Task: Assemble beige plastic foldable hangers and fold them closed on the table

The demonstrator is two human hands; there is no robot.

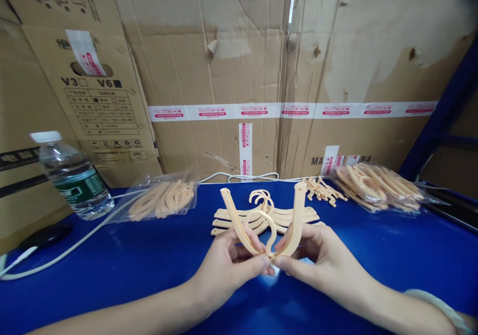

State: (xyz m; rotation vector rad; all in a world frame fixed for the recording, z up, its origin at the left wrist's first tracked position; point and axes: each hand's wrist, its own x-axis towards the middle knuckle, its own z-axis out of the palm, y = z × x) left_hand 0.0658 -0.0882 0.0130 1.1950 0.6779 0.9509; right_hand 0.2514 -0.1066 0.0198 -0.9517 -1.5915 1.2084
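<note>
Hands and folded hanger, seen from the wearer's head. We find the pale hanger (274, 229) directly between the left hand (228, 259) and the right hand (316, 253), its lower junction gripped from both sides. Both hands are closed on it: the thumbs press on the near side, their tips very close together, while fingers curl behind. Whether those fingers meet behind the junction we cannot tell.

The principal relation is one of symmetry. From the junction, the left arm of the hanger (236, 223) slants up and outward to the left, and the right arm of the hanger (298, 220) rises more steeply on the right — so we read no single long axis, but two that diverge upward from the thumbs. Between them stands the hook (272, 221), its curve opening leftward. Neither hand is nearer, since each touches its own side of the junction.

Beyond the hands, we note a stack of similar hangers (287, 216) lying crosswise on the blue tabletop (142, 270), with loose hooks (323, 189) behind and to the right. Bagged pieces (164, 198) lie farther left — near a water bottle (78, 175).
</note>
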